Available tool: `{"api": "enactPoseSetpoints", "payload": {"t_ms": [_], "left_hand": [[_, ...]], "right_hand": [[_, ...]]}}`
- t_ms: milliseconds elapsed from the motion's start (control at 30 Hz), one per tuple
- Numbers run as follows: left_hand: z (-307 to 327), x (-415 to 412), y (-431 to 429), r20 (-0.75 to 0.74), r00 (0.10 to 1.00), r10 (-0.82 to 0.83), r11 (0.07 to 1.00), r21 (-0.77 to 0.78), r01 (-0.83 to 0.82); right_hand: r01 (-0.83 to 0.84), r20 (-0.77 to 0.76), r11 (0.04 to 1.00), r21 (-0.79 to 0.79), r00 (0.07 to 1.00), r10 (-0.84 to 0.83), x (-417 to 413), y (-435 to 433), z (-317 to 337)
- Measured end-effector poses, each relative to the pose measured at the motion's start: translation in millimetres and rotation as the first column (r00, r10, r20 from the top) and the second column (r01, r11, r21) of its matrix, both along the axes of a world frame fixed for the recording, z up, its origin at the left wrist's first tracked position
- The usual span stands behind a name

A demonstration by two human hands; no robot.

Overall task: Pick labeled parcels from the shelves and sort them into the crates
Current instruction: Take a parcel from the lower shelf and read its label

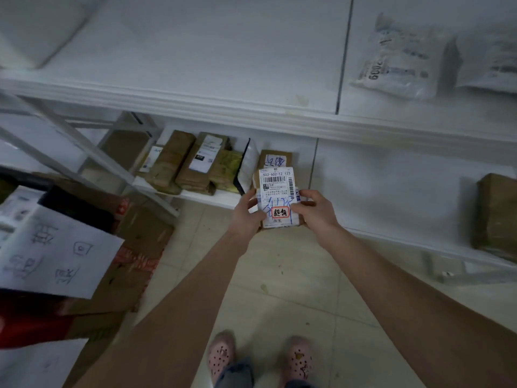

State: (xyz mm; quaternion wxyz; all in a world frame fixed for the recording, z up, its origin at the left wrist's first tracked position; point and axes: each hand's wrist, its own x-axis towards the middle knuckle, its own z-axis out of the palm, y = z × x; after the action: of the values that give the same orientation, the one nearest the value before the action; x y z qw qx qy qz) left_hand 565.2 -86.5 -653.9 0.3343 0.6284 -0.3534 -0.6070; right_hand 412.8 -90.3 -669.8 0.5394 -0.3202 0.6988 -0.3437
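Pink clogs stand on pale floor tiles. Cardboard boxes, one bearing a handwritten paper sheet, sit to the left. A small parcel is held upright in front of the lower shelf, printed label facing the camera. The left hand grips its left edge, thumb across the front; the right hand grips the right edge likewise. Behind it, brown parcels stand in a row on the lower shelf. White bags lie on the upper shelf, at the right.
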Motion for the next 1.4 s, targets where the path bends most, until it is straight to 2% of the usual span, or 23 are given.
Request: {"api": "enactPoseSetpoints", "payload": {"t_ms": [400, 700, 833, 1033, 1167, 1333, 1400], "left_hand": [[24.3, 216.5, 54.7, 0.053, 0.938, 0.343, 0.939, -0.023, -0.343], [39.2, 456.1, 130.0, 0.096, 0.761, 0.641, 0.767, -0.059, -0.639], [36.0, 555.2, 181.6, 0.184, 0.656, 0.732, 0.676, -0.073, -0.733], [8.3, 650.4, 251.5, 0.16, 0.485, 0.86, 0.49, 0.007, -0.872], [-15.9, 701.4, 283.9, 0.178, 0.387, 0.905, 0.383, 0.058, -0.922], [-50.6, 773.9, 303.6, 0.284, 0.309, 0.908, 0.31, 0.043, -0.95], [-70.2, 799.8, 306.7, 0.323, 0.308, 0.895, 0.305, 0.059, -0.95]], "right_hand": [[-0.383, -0.079, 0.923, -0.038, 0.922, 0.379, 227.6, 3.1, 31.1], [-0.588, -0.062, 0.803, -0.097, 0.809, 0.585, 487.4, 51.3, 55.4], [-0.712, -0.072, 0.696, -0.088, 0.702, 0.709, 597.3, 90.6, 49.7], [-0.871, -0.122, 0.489, -0.048, 0.491, 0.863, 715.6, 141.1, 18.7], [-0.919, -0.094, 0.395, 0.011, 0.392, 0.915, 780.5, 165.1, -7.9], [-0.965, -0.077, 0.26, 0.045, 0.256, 0.964, 870.3, 173.9, -39.6], [-0.973, -0.095, 0.222, 0.064, 0.216, 0.972, 896.0, 173.9, -52.6]]}}
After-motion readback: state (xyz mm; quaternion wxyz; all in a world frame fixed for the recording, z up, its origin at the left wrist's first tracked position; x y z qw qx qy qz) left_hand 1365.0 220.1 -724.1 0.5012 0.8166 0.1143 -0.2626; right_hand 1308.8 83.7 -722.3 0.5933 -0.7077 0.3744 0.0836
